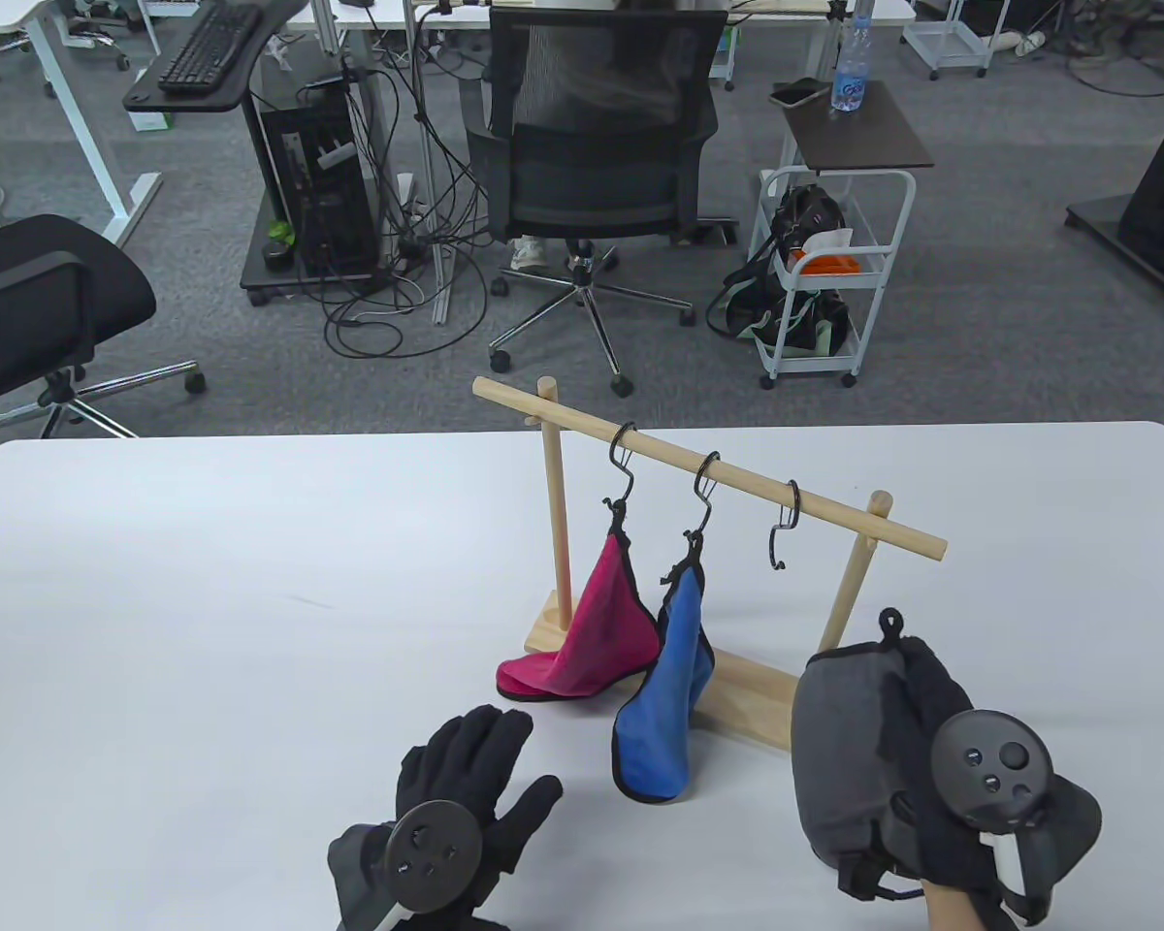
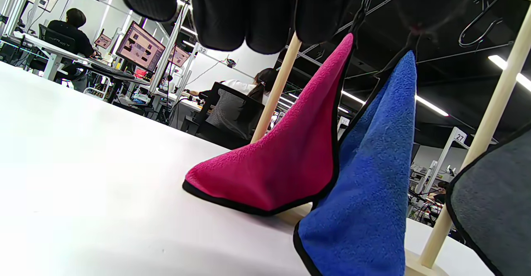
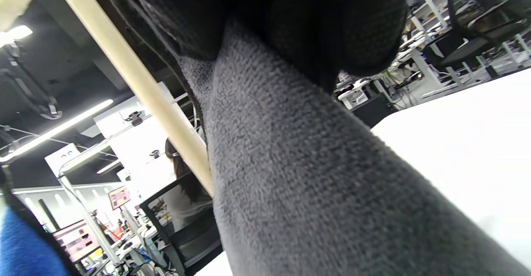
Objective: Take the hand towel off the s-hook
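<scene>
**Grey towel off its hook, held in the right hand**

Nearest the table camera, the right hand (image 1: pixel 941 756) grips the grey hand towel (image 1: pixel 839 747) in front of the right post of the wooden rack (image 1: pixel 737 679). Gloved fingers wrap over the upper part of the cloth; the black hanging loop (image 1: pixel 890 621) stands free above the hand, engaged with no hook. In the right wrist view the grey towel (image 3: pixel 298 172) fills most of the frame beneath the dark glove, with a rack post (image 3: pixel 137 81) just behind it.

The empty s-hook (image 1: pixel 784 529) hangs on the rail (image 1: pixel 708 467) near its right end, apart from the towel's loop.

Two towels hang on the rack:
- Pink towel (image 1: pixel 592 630), on the leftmost s-hook (image 1: pixel 623 464); its lower edge rests on the table (image 1: pixel 204 601).
- Blue towel (image 1: pixel 664 708), on the middle s-hook (image 1: pixel 706 490); its lower end reaches the table in front of the rack base.

The left hand (image 1: pixel 456 805) sits low over the table, left of the blue towel, fingers spread and holding nothing. In the left wrist view its fingertips (image 2: pixel 265 14) hang at the top edge, apart from the pink towel (image 2: pixel 282 164) and blue towel (image 2: pixel 373 184).

Beyond the table: an office chair (image 1: pixel 597 165), a white trolley (image 1: pixel 824 272) and a computer tower (image 1: pixel 315 184) on grey carpet.
</scene>
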Demonstrator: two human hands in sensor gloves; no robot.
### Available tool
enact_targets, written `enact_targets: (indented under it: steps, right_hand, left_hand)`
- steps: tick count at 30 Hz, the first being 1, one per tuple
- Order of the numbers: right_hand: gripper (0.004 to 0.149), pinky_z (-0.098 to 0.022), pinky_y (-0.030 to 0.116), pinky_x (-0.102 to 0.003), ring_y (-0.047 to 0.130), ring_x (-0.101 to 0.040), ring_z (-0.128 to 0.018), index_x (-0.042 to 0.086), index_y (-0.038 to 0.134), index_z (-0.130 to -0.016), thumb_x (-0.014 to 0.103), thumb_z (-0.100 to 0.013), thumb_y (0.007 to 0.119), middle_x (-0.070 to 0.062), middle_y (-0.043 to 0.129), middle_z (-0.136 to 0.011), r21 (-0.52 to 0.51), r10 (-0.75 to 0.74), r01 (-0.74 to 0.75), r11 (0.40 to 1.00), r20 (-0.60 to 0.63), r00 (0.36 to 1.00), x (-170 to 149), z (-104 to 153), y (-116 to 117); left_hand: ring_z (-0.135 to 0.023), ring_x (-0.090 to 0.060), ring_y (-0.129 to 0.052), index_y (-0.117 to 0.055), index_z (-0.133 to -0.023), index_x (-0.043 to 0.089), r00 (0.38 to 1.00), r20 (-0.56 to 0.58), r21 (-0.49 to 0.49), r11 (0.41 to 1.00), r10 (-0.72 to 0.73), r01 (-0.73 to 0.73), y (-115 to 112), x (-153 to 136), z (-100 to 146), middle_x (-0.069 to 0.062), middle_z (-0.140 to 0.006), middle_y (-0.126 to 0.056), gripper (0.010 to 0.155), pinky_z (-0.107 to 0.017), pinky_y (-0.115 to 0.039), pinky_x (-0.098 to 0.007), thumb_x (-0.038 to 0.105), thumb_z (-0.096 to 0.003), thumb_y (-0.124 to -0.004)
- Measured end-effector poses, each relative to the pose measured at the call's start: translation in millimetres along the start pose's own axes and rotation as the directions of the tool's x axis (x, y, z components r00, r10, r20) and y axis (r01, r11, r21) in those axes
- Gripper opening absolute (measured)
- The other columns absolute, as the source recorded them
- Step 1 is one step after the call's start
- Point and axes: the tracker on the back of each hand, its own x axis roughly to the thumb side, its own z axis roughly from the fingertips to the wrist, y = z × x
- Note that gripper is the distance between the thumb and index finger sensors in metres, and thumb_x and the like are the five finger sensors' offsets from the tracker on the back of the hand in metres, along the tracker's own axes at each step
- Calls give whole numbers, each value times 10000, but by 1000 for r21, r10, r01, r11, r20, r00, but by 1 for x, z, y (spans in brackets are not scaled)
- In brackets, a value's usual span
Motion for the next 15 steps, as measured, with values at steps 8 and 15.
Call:
enact_targets:
  steps: [8, 15]
  right_hand:
    - [385, -549, 786, -454, 974, -333, -659, 184, 723, -1035, 264, -659, 751, -160, 907, -865, -10, 37, -38, 999, -79, 996, -27, -12, 8]
    - [380, -570, 775, -466, 960, -344, -695, 203, 717, -1036, 256, -661, 742, -163, 887, -897, -15, 76, -79, 997, -140, 987, -47, -22, 16]
  left_hand:
    - [-1114, -432, -664, -603, -1149, 303, 1000, -3, -1, 1000, -3, 3, 0, 0, -1, -94, -1216, -647, 691, -794, -522, -681, 667, -563, -641]
    - [-1113, -433, -664, -602, -1150, 299, 1000, -6, -2, 1000, -5, 5, 0, -1, -1, -95, -1216, -645, 692, -794, -520, -682, 667, -565, -640]
